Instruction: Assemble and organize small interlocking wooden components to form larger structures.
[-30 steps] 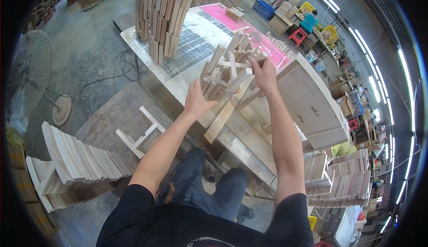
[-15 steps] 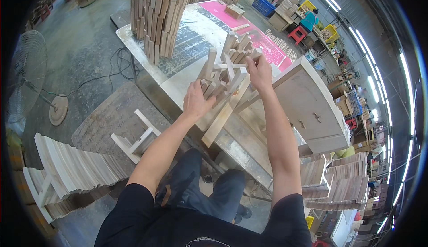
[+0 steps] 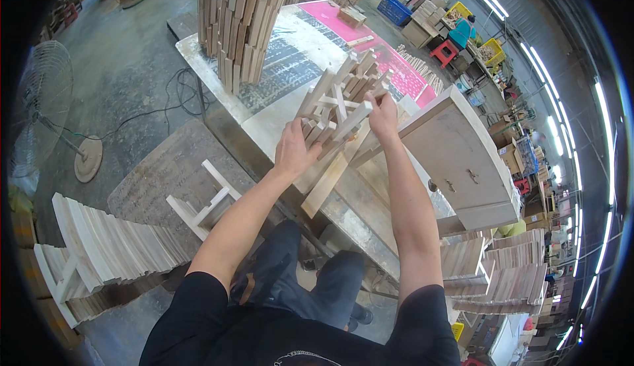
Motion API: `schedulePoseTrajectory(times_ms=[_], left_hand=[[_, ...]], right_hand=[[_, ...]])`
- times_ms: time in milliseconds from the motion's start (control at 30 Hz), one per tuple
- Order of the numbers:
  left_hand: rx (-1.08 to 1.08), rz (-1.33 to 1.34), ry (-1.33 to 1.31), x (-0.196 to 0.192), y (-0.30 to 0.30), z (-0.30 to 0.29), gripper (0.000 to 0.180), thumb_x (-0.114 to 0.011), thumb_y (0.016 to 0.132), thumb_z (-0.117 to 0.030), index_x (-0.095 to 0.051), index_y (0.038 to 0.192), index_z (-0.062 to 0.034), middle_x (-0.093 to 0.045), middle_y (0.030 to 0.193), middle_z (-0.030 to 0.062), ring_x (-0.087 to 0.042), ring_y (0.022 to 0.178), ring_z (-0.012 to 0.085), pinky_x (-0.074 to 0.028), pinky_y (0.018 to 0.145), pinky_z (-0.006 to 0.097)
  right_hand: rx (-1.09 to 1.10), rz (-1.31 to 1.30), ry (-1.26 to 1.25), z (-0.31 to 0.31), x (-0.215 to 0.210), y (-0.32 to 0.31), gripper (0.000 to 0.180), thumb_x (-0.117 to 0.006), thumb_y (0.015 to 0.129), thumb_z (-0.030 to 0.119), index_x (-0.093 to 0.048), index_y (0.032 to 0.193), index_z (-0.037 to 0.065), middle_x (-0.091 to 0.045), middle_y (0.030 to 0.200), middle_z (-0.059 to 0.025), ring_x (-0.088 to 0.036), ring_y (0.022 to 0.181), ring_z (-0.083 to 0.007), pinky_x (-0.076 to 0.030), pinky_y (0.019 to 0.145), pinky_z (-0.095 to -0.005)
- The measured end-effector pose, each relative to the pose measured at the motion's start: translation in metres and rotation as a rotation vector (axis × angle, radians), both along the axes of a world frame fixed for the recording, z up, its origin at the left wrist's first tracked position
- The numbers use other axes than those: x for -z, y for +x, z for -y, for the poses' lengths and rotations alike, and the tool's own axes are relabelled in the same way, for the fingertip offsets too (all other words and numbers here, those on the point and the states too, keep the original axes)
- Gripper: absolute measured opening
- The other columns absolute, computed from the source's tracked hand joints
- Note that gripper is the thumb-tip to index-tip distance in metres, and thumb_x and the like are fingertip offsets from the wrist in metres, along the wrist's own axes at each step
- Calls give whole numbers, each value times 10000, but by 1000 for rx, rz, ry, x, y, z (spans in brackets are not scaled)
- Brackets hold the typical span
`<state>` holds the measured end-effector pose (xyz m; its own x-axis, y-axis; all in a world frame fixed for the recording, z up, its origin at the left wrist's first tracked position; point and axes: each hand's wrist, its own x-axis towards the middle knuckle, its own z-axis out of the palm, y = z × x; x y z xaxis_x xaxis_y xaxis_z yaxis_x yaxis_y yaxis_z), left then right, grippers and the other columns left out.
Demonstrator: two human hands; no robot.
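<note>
In front of me on the work table, a cluster of pale wooden strips [image 3: 319,130] lies with the ends toward me. My left hand [image 3: 294,148] curls round the near left side of this cluster, its fingers against the strip ends. Across the strips sits a pale wooden frame [image 3: 343,111] with crossing bars. My right hand [image 3: 383,116] pinches the frame's upper right part between thumb and fingers. Exactly which pieces each hand grips is partly hidden by the fingers. Below the cluster, a long flat wooden board [image 3: 327,182] lies slantwise.
A tall stack of wooden strips [image 3: 239,32] stands at the table's far left. A large pale slanted panel [image 3: 456,158] rises at right. Frames are stacked lower left [image 3: 119,240] and lower right [image 3: 515,270]. A pedestal fan [image 3: 53,95] stands left; a person [image 3: 460,32] sits far right.
The wooden frame under my right hand has tilted and shifted slightly, and my right hand has moved a little down. My left hand stays at the near side of the strips.
</note>
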<state>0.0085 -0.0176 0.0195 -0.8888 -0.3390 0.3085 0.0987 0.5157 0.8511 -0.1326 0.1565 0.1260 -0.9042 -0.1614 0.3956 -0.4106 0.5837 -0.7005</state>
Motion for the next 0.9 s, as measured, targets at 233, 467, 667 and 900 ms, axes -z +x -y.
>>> schedulePoseTrajectory(times_ms=[233, 467, 667, 900], left_hand=[[-41, 27, 67, -3, 4, -2, 885, -814, 768, -231, -345, 1459, 62, -477, 1349, 285, -534, 1232, 433, -460, 1076, 457], [-22, 9, -9, 5, 14, -12, 1159, -944, 662, -372, -267, 1491, 75, -410, 1400, 263, -453, 1324, 410, -411, 1142, 456], [-147, 21, 54, -8, 1, -28, 1110, -940, 668, -397, -304, 1454, 63, -423, 1361, 242, -483, 1288, 405, -459, 1078, 460], [-203, -32, 17, 3, -4, -27, 967, -911, 698, -439, -414, 1366, 52, -462, 1295, 231, -591, 1133, 426, -537, 946, 478]], right_hand=[[87, 187, 140, -6, 43, -8, 451, -685, 969, 389, -665, 1044, -55, -721, 918, -205, -693, 855, -343, -527, 801, -431], [66, 199, -144, 2, 43, 10, 533, -550, 1041, 457, -684, 1126, -52, -711, 933, -162, -670, 886, -268, -506, 832, -395], [106, 127, -37, 1, 40, 15, 445, -506, 1063, 376, -679, 1077, -34, -706, 931, -181, -668, 886, -292, -499, 834, -417], [166, 116, 112, 1, 37, 9, 459, -538, 1032, 405, -673, 1045, -34, -706, 924, -214, -681, 886, -350, -504, 830, -445]])
